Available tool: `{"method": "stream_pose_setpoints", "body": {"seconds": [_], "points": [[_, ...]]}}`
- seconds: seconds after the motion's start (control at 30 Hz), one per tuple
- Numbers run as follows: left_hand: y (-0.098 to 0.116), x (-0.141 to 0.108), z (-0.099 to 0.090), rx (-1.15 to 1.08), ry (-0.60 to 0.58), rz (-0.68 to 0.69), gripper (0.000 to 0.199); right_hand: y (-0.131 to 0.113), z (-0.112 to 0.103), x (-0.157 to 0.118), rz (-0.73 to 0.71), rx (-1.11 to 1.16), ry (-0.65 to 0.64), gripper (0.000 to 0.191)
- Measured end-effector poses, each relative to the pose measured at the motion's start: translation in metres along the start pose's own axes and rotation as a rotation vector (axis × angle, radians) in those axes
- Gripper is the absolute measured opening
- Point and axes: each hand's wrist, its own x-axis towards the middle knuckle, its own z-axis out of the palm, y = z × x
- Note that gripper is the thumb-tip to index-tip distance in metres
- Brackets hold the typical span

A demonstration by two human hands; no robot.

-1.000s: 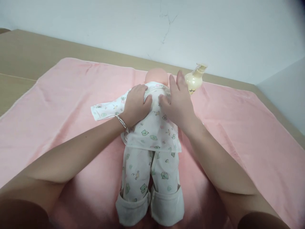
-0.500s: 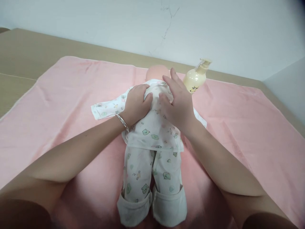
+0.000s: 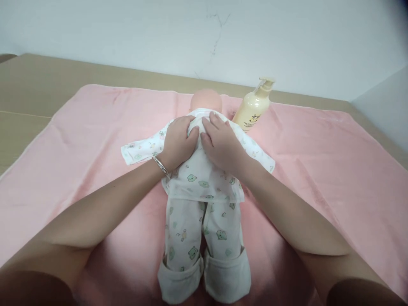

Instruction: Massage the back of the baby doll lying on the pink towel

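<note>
1. Head view: doll (image 3: 204,187) lies centrally, its head (image 3: 206,100) toward 12 o'clock.
2. Left hand (image 3: 180,142) rests palm-down on its shirt (image 3: 204,185), fingers toward 1 o'clock, thumb spread.
3. Right hand (image 3: 222,142) rests alongside, fingers loosely spread toward 11 o'clock.

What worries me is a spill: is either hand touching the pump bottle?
No, the left hand and the right hand both rest on the shirt of the doll, and the pump bottle is apart from them.
</note>
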Motion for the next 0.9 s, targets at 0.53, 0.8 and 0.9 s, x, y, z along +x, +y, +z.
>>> {"method": "stream_pose_setpoints", "body": {"seconds": [0.53,0.8,0.9], "points": [[0.031,0.027,-0.032,-0.225,-0.101,-0.238,0.030,0.059,-0.139,0.001,0.332,0.277,0.507,0.068],[0.085,0.087,0.006,-0.599,-0.457,-0.031,0.069,0.078,-0.115,0.015,0.250,0.090,0.354,0.064],[0.082,0.122,0.032,-0.417,-0.424,0.087,0.067,0.092,-0.098,0.025,0.128,0.046,0.246,0.065]]}}
